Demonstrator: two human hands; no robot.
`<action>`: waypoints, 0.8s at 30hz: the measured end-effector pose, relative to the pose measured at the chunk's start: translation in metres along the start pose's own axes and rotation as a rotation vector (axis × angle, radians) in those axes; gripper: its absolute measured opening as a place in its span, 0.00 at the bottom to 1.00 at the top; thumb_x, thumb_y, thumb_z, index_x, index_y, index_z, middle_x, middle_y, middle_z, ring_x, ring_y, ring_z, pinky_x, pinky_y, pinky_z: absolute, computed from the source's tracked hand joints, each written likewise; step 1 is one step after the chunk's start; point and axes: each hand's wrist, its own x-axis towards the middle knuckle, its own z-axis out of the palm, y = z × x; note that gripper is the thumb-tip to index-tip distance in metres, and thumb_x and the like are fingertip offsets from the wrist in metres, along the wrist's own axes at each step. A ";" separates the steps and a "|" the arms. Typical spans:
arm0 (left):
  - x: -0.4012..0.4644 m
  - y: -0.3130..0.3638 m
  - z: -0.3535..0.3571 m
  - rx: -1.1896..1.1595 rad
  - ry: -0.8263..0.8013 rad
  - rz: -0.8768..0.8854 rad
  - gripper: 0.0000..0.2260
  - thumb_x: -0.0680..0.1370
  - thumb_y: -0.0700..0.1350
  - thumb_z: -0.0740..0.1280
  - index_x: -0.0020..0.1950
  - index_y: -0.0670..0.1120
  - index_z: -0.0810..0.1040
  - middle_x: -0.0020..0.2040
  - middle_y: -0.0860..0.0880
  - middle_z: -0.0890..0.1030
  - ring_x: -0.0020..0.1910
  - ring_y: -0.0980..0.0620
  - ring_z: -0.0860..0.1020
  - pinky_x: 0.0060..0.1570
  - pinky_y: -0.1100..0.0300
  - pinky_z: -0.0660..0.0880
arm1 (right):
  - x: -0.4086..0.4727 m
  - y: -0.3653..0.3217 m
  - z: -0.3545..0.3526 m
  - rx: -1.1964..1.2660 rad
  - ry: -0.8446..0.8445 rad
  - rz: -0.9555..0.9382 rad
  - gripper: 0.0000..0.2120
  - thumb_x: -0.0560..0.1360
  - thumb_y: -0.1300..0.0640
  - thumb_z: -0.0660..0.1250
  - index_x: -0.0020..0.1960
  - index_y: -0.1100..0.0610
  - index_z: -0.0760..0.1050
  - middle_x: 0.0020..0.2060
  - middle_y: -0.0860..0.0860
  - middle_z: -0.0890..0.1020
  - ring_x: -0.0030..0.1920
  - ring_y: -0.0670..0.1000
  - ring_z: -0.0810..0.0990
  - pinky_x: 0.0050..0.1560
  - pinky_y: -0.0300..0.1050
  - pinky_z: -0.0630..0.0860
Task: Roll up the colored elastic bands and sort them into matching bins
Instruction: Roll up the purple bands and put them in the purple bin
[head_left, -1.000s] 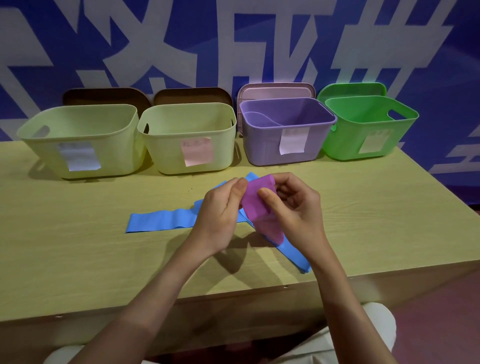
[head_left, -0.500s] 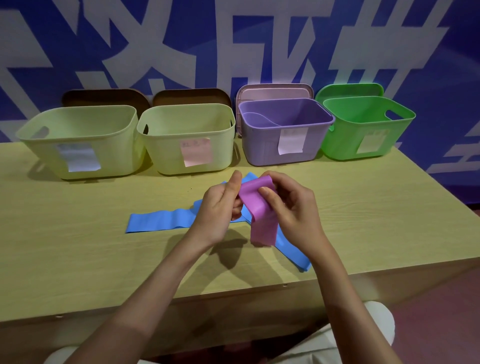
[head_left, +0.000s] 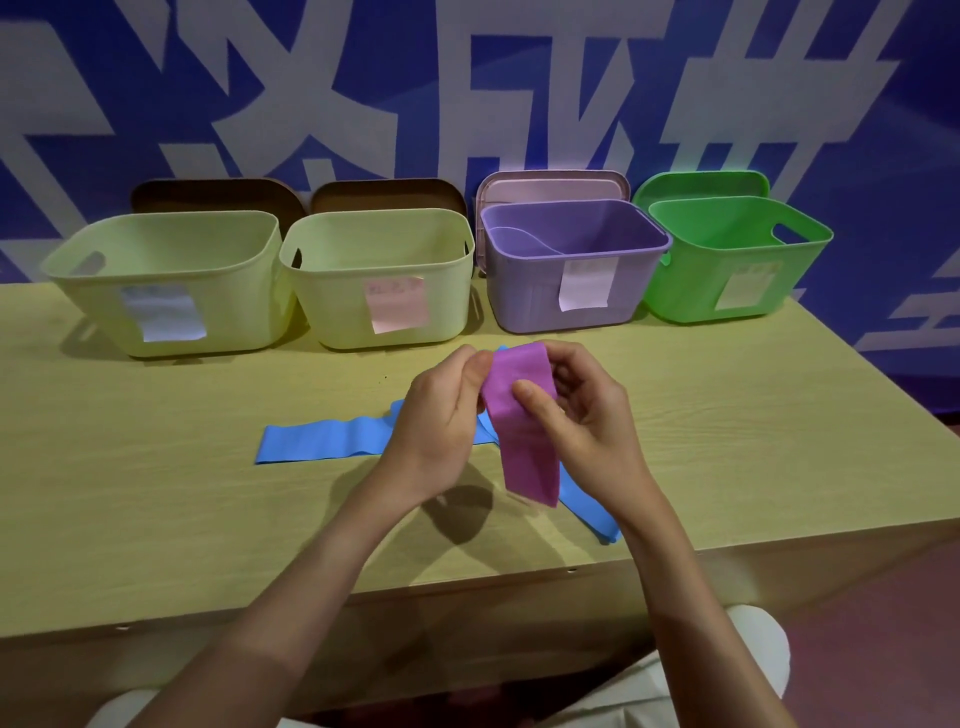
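A purple elastic band (head_left: 522, 431) is held above the table between both hands, its upper part partly rolled and its loose end hanging down. My left hand (head_left: 436, 415) pinches its top left edge. My right hand (head_left: 576, 415) grips it from the right, thumb pressed on its front. A blue elastic band (head_left: 322, 441) lies flat on the wooden table (head_left: 156, 493) beneath the hands, its right end reaching toward the front edge. At the back stand two pale yellow-green bins (head_left: 171, 280) (head_left: 379, 275), a purple bin (head_left: 571, 260) and a green bin (head_left: 737, 254).
Each bin carries a paper label on its front and has a lid leaning behind it. A blue wall with large white characters rises behind the bins. The table's front edge runs just below the hands, with my knees under it.
The purple band's loose end hangs longer and lower than a second ago. Both hands stay at the same spot over the blue band, shifting their fingers on the purple band.
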 end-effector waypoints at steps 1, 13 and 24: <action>0.000 0.002 0.000 -0.084 -0.004 -0.036 0.17 0.81 0.51 0.53 0.35 0.44 0.63 0.29 0.53 0.65 0.29 0.52 0.62 0.31 0.53 0.63 | -0.001 -0.001 0.000 -0.009 0.001 -0.007 0.09 0.76 0.61 0.67 0.55 0.56 0.74 0.46 0.53 0.82 0.46 0.50 0.81 0.48 0.41 0.76; 0.005 0.019 -0.011 -0.427 -0.245 -0.394 0.21 0.82 0.53 0.53 0.31 0.46 0.60 0.24 0.52 0.57 0.25 0.52 0.55 0.26 0.62 0.61 | 0.001 0.000 -0.004 -0.180 0.054 -0.083 0.05 0.77 0.60 0.65 0.48 0.51 0.76 0.41 0.46 0.81 0.40 0.48 0.78 0.41 0.42 0.73; -0.002 -0.003 -0.002 0.031 -0.085 0.009 0.13 0.80 0.51 0.56 0.44 0.42 0.70 0.31 0.55 0.68 0.30 0.54 0.63 0.33 0.55 0.63 | 0.001 0.000 0.000 -0.067 0.093 -0.056 0.04 0.75 0.63 0.68 0.46 0.56 0.78 0.37 0.47 0.81 0.37 0.43 0.76 0.40 0.34 0.71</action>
